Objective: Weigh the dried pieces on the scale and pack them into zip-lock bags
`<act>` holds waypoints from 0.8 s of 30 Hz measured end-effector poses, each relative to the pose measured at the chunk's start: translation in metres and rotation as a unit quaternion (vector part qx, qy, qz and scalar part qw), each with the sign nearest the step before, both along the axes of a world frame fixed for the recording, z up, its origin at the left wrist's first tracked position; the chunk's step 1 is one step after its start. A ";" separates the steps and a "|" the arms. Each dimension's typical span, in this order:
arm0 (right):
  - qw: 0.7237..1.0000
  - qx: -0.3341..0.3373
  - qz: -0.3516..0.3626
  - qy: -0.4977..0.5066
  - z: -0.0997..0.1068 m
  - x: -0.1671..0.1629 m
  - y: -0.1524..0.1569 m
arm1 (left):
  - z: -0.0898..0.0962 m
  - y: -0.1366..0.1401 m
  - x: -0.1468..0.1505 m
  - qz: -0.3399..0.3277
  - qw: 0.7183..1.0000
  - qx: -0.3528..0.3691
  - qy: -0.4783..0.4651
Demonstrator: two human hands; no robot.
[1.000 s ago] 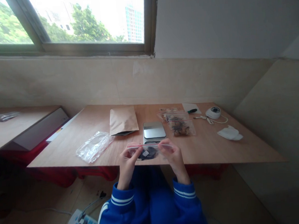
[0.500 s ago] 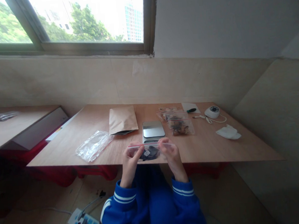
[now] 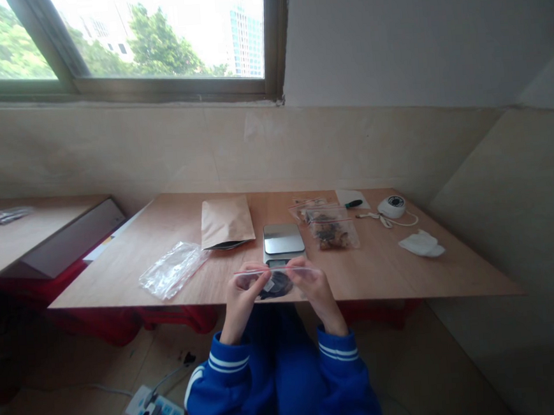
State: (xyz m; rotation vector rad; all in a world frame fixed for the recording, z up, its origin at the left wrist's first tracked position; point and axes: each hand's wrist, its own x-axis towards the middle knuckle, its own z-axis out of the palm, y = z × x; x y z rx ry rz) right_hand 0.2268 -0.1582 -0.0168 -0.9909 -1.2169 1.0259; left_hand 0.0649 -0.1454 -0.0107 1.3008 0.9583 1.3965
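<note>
Between my hands, at the table's front edge, is a clear zip bag with a red-edged seal and dark contents I cannot identify. My left hand pinches the seal between thumb and fingers on the left. On the right, my right hand pinches the same seal, its fingertips close to the left ones. Just behind the bag lies a digital scale with a shiny metal plate; the bag and fingers partly cover its display.
Left of the scale lie a brown paper pouch and flat clear bags. To the right are filled zip bags, a green-and-black-handled tool, a white round device with a cable and a crumpled white tissue.
My fingertips have come closer together along the seal, the right hand shifting slightly left. The bag stays in both hands.
</note>
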 end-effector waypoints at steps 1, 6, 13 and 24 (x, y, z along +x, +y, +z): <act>1.000 0.003 -0.008 -0.005 0.000 0.000 0.000 | 0.000 0.000 0.000 0.003 1.000 0.004 0.001; 0.998 0.034 -0.032 -0.033 -0.004 0.000 0.002 | -0.001 -0.001 0.001 0.035 0.999 0.018 0.016; 0.996 0.047 -0.068 -0.016 -0.005 -0.003 0.004 | -0.001 -0.002 0.002 0.052 0.998 0.023 0.019; 0.999 -0.002 0.031 0.017 -0.004 -0.003 0.003 | -0.004 0.000 0.003 -0.016 0.999 0.004 0.031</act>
